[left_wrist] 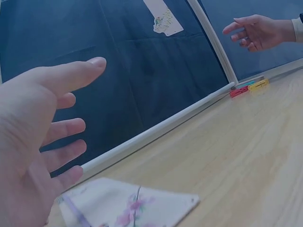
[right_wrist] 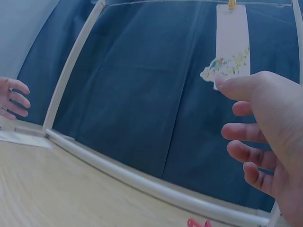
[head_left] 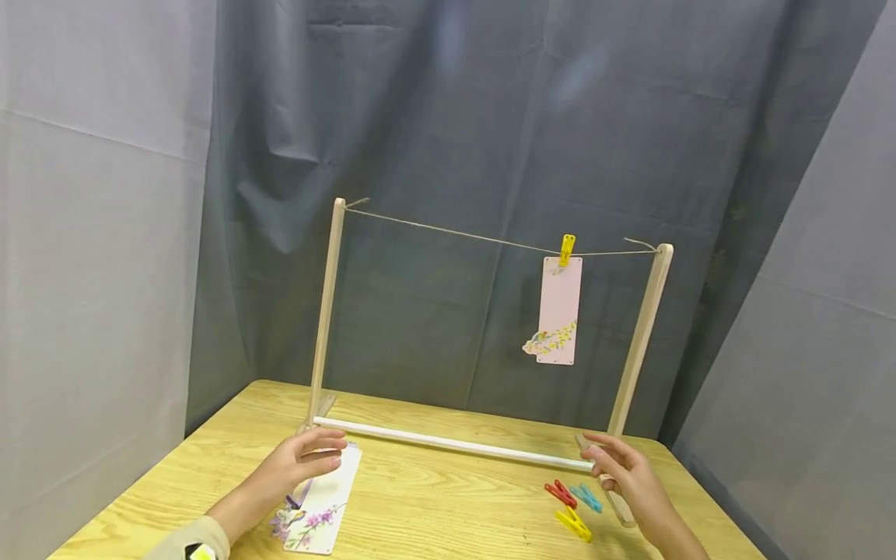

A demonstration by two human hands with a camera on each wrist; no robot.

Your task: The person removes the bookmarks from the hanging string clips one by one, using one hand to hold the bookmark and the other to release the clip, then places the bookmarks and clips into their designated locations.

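A pale bookmark card (head_left: pixel 560 303) with a bird and yellow blossoms hangs from the string (head_left: pixel 448 229), pinned by a yellow clothespin (head_left: pixel 567 250). My left hand (head_left: pixel 297 465) hovers above white cards with purple flowers (head_left: pixel 325 502) on the table's left side, fingers loosely bent and holding nothing. My right hand (head_left: pixel 630 474) is raised near the frame's right foot, also holding nothing. Just left of it lie a red clothespin (head_left: pixel 561 494), a blue clothespin (head_left: pixel 586 498) and another yellow clothespin (head_left: pixel 574 524). In the right wrist view my thumb overlaps the hanging card's lower edge.
A wooden frame stands on the table (head_left: pixel 420 505), with a left post (head_left: pixel 327 311), a right post (head_left: pixel 640 342) and a white bottom bar (head_left: pixel 448 443). Behind it hangs a dark grey curtain (head_left: pixel 434 117). Lighter cloth (head_left: pixel 98 233) closes off the sides.
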